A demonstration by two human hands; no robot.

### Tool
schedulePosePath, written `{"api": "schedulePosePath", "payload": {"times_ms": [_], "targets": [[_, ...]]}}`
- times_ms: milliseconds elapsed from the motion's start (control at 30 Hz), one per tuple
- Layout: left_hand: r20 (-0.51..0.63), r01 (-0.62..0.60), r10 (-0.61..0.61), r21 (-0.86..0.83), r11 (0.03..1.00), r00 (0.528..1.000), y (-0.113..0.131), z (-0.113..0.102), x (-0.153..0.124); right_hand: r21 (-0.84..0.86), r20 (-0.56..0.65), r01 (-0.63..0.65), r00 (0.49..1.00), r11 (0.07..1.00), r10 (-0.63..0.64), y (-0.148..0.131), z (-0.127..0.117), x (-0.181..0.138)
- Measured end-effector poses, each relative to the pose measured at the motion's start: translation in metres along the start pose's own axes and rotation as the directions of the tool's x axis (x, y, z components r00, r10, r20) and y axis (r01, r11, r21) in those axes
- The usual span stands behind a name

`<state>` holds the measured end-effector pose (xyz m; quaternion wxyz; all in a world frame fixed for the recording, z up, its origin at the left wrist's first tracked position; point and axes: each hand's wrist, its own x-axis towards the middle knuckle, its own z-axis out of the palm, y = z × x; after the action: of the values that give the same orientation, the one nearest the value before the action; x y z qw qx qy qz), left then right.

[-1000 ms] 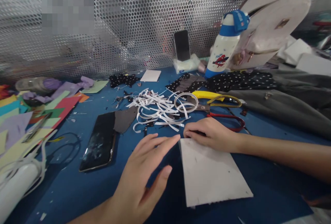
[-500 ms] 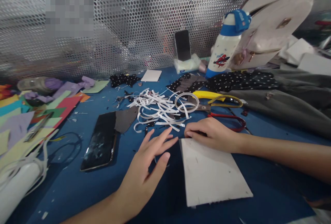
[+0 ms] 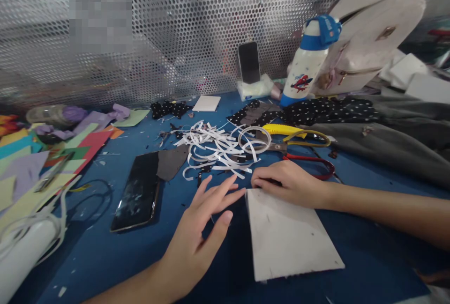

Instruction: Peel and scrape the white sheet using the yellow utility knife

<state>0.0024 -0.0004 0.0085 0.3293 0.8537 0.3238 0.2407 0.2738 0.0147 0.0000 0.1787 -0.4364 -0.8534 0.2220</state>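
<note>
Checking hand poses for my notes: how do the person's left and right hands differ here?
The left hand is open, fingers extended and thumb apart; the right hand is loosely curled. The right hand overlaps the far edge of the white slab; the left hand is to the slab's left. Both are bare.

A person's right hand [image 3: 286, 183] rests on the far edge of a white pad [image 3: 291, 238] on a blue table [image 3: 105, 266], the open left hand [image 3: 200, 233] beside it, near curled white paper strips [image 3: 218, 147] and scissors [image 3: 277, 147].
</note>
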Motion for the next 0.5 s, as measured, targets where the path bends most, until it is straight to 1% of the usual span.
{"api": "schedulePosePath", "payload": {"times_ms": [267,500], "targets": [[-0.003,-0.042,0.042,0.014,0.999,0.999,-0.0002,0.0026,-0.0005,-0.035,-0.007,0.010,1.000,0.999,-0.010,-0.0021,-0.0003,0.0014],[-0.045,-0.025,0.027,0.052,0.998,0.999,-0.0024,0.0019,0.0018,-0.040,0.014,-0.003,1.000,0.999,0.004,-0.0036,-0.0008,0.0018]]}}
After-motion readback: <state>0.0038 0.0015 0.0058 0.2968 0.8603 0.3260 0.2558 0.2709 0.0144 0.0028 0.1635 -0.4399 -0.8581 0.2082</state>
